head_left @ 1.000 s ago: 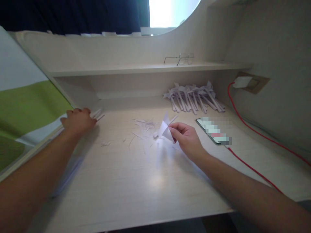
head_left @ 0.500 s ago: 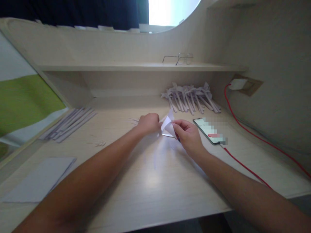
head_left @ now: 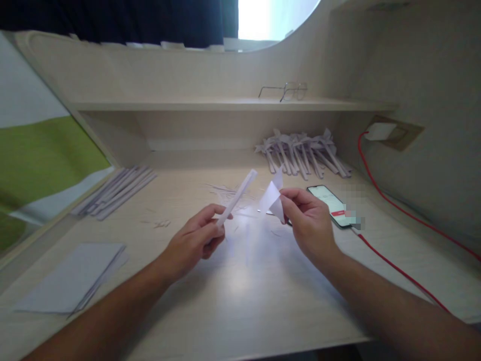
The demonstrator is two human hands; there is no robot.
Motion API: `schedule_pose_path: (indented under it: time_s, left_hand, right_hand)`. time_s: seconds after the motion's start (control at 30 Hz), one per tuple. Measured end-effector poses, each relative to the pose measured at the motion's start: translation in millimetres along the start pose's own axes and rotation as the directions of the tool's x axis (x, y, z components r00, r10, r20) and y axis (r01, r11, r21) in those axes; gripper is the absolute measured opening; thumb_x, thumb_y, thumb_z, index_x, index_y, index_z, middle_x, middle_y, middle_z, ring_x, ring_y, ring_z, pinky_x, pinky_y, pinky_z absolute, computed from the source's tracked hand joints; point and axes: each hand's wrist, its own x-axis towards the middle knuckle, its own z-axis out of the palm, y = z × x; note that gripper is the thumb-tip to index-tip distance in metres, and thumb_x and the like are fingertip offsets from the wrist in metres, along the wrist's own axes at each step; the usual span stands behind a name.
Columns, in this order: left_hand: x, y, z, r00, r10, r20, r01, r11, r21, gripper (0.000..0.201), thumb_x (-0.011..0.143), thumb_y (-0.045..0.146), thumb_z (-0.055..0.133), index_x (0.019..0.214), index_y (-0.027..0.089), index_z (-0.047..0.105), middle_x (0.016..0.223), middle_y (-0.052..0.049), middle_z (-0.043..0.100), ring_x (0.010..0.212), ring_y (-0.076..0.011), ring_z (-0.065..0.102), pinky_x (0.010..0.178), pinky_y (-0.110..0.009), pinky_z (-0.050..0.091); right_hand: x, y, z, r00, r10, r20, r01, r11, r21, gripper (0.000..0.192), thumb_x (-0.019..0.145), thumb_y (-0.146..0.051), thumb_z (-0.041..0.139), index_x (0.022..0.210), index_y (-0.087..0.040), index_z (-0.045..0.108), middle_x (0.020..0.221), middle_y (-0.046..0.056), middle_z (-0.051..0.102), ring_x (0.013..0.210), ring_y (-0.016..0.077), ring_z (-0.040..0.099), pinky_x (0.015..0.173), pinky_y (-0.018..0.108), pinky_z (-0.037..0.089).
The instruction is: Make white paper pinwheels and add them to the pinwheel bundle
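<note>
My left hand [head_left: 199, 234] is closed around the lower end of a white paper stick [head_left: 237, 198], which tilts up and to the right. Between the thumb and fingers of my right hand [head_left: 306, 215] is a white folded paper pinwheel [head_left: 272, 199], its curled blades facing left. The stick's top end and the pinwheel are close but apart. Under the pinwheel, partly hidden, lies a shiny metal object with a dark end, perhaps scissors. Thin paper strips [head_left: 225, 193] are scattered on the desk beyond my hands.
Finished paper pinwheels on sticks [head_left: 300, 150] are piled at the back right. More paper sticks [head_left: 114, 193] lie at the left, above a stack of paper sheets [head_left: 71, 278]. A phone [head_left: 330, 206] with a red cable [head_left: 398, 260] is right. Glasses [head_left: 287, 92] rest on the shelf [head_left: 188, 107].
My left hand has come back from the scattered strips toward me and now shows the paper stick raised in it. My right hand still holds the pinwheel; the view has shifted slightly.
</note>
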Motion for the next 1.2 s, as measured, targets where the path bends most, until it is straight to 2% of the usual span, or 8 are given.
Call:
schedule_pose_path:
  time_s: [0.1, 0.17, 0.33, 0.5, 0.6, 0.73, 0.87, 1.2]
  left_hand:
    - [1.1, -3.4, 1.5, 0.998, 0.033, 0.049, -0.037, 0.994, 0.099, 0.032, 0.096, 0.051, 0.052, 0.112, 0.025, 0.065, 0.056, 0.008, 0.04, 0.044, -0.0102, 0.032, 0.041, -0.023, 0.026]
    - [1.9, -3.8, 1.1, 0.996, 0.078, 0.052, -0.085, 0.986, 0.141, 0.037, 0.098, 0.055, 0.051, 0.11, 0.024, 0.068, 0.056, 0.007, 0.04, 0.046, -0.0102, 0.035, 0.043, -0.024, 0.027]
    - [-0.3, -4.7, -2.2, 0.992, 0.124, -0.014, -0.122, 0.987, 0.108, 0.026, 0.096, 0.048, 0.061, 0.095, 0.022, 0.061, 0.065, 0.005, 0.058, 0.05, -0.0092, 0.049, 0.047, -0.022, 0.04]
    - [-3.8, -4.9, -0.2, 0.988, 0.127, -0.09, -0.103, 0.966, 0.237, 0.021, 0.096, 0.042, 0.062, 0.099, 0.023, 0.053, 0.066, 0.007, 0.062, 0.044, -0.0072, 0.046, 0.041, -0.018, 0.034]
    - [-5.5, -4.5, 2.9, 0.986, 0.137, -0.095, -0.101, 0.944, 0.314, 0.019, 0.097, 0.04, 0.061, 0.099, 0.023, 0.052, 0.064, 0.008, 0.061, 0.043, -0.0065, 0.044, 0.04, -0.017, 0.031]
    - [-7.0, -6.6, 4.2, 0.987, 0.144, -0.07, -0.117, 0.948, 0.295, 0.02, 0.097, 0.041, 0.06, 0.1, 0.024, 0.051, 0.063, 0.009, 0.06, 0.043, -0.0065, 0.043, 0.04, -0.017, 0.032]
    - [-7.4, -9.2, 4.3, 0.987, 0.153, -0.04, -0.14, 0.963, 0.229, 0.022, 0.097, 0.043, 0.061, 0.1, 0.024, 0.05, 0.065, 0.008, 0.062, 0.047, -0.0091, 0.052, 0.044, -0.02, 0.042]
    - [-6.1, -12.1, 5.4, 0.988, 0.153, -0.03, -0.142, 0.963, 0.228, 0.023, 0.097, 0.043, 0.062, 0.099, 0.024, 0.049, 0.068, 0.006, 0.065, 0.051, -0.0119, 0.06, 0.049, -0.023, 0.049]
  right_hand:
    - [-2.3, -1.2, -0.6, 1.0, -0.016, -0.006, 0.016, 1.0, 0.022, 0.015, 0.083, -0.035, 0.073, 0.083, -0.019, 0.074, 0.06, -0.002, 0.061, 0.051, 0.0115, 0.05, 0.047, 0.025, 0.039]
    - [-2.8, -1.4, -0.7, 1.0, -0.028, -0.012, 0.028, 0.999, 0.032, 0.014, 0.083, -0.034, 0.074, 0.084, -0.02, 0.075, 0.059, -0.002, 0.061, 0.051, 0.0114, 0.05, 0.046, 0.024, 0.039]
    - [-4.7, -0.7, -0.5, 0.995, -0.097, -0.027, 0.098, 0.993, 0.063, 0.011, 0.084, -0.031, 0.074, 0.083, -0.02, 0.074, 0.06, -0.003, 0.061, 0.051, 0.0107, 0.05, 0.047, 0.023, 0.04]
    - [-9.3, 0.6, -0.4, 0.986, -0.167, -0.015, 0.168, 0.985, 0.041, 0.004, 0.086, -0.026, 0.074, 0.085, -0.022, 0.075, 0.066, -0.003, 0.064, 0.054, 0.0101, 0.052, 0.048, 0.022, 0.041]
    - [-9.8, 1.5, 0.2, 0.981, -0.193, 0.011, 0.193, 0.981, -0.019, 0.005, 0.088, -0.025, 0.073, 0.085, -0.022, 0.075, 0.068, -0.003, 0.064, 0.055, 0.01, 0.053, 0.05, 0.022, 0.042]
    - [-7.0, 2.9, 0.9, 0.988, -0.154, -0.001, 0.154, 0.987, -0.04, 0.007, 0.087, -0.026, 0.073, 0.083, -0.021, 0.075, 0.063, -0.004, 0.062, 0.054, 0.0096, 0.052, 0.05, 0.022, 0.042]
    - [-5.7, 2.9, 1.1, 0.993, -0.113, -0.017, 0.113, 0.993, -0.015, 0.007, 0.086, -0.026, 0.074, 0.083, -0.019, 0.074, 0.062, -0.003, 0.063, 0.053, 0.0092, 0.053, 0.049, 0.021, 0.041]
    - [-6.1, 1.8, 1.7, 0.99, -0.139, -0.003, 0.139, 0.99, -0.023, 0.008, 0.086, -0.027, 0.073, 0.082, -0.02, 0.074, 0.063, -0.003, 0.063, 0.054, 0.0095, 0.053, 0.05, 0.022, 0.041]
